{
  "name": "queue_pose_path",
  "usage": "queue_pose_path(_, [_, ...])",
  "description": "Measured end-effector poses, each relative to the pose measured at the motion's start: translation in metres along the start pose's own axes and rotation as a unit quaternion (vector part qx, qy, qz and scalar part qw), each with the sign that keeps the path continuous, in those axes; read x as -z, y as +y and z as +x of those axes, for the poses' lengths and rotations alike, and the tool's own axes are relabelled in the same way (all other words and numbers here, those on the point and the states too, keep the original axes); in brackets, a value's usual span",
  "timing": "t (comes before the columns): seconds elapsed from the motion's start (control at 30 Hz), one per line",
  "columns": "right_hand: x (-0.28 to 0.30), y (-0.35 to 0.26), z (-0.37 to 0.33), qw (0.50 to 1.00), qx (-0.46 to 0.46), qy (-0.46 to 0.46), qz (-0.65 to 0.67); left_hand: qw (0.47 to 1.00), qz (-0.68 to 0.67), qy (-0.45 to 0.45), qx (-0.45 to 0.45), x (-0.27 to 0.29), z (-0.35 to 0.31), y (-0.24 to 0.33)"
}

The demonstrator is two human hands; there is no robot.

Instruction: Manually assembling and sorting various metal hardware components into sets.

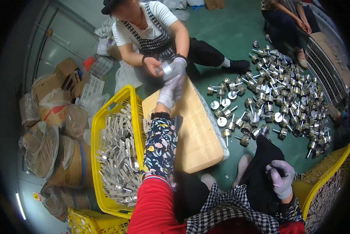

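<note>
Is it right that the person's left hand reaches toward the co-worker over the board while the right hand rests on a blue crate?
Not quite. The head view shows the right hand resting by a yellow crate, not a blue one. The left hand does reach toward the co-worker's hands over the board.

The person's left arm stretches straight forward, in a red sleeve and a floral cuff, its gloved left hand held out with fingers loosely extended. The gloved right hand rests curled on the right knee, holding nothing
</note>
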State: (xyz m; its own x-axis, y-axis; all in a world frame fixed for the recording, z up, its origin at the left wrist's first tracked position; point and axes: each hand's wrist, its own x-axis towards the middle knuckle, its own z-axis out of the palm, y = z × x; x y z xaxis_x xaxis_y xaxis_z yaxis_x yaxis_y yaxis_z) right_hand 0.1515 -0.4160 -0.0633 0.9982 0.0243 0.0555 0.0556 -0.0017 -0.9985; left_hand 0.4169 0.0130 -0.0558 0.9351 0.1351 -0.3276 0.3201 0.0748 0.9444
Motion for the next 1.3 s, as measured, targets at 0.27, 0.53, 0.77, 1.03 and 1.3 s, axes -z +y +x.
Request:
queue_pose_path(0.27, [-0.003,-0.001,-0.005,0.998,-0.04,0.039,0.043,0.994,-0.08,0.075,0.001,-0.032,-0.037,-0.045])
queue_pose_path(0.53, [-0.013,0.001,-0.009,0.998,-0.041,0.027,0.05,0.981,-0.14,0.132,-0.008,-0.042,-0.171,-0.109])
queue_pose_path(0.77, [-0.061,-0.042,0.03,0.926,-0.044,-0.309,-0.212,0.967,-0.19,0.164,0.039,-0.066,-0.255,-0.167])
queue_pose_path(1.03, [-0.238,-0.011,0.062,0.804,0.083,-0.468,-0.356,0.959,-0.216,0.115,0.143,-0.102,-0.225,-0.252])
queue_pose_path(1.3, [-0.375,0.016,0.031,0.679,0.106,-0.447,-0.572,0.965,-0.243,-0.037,0.088,-0.082,-0.195,-0.371])
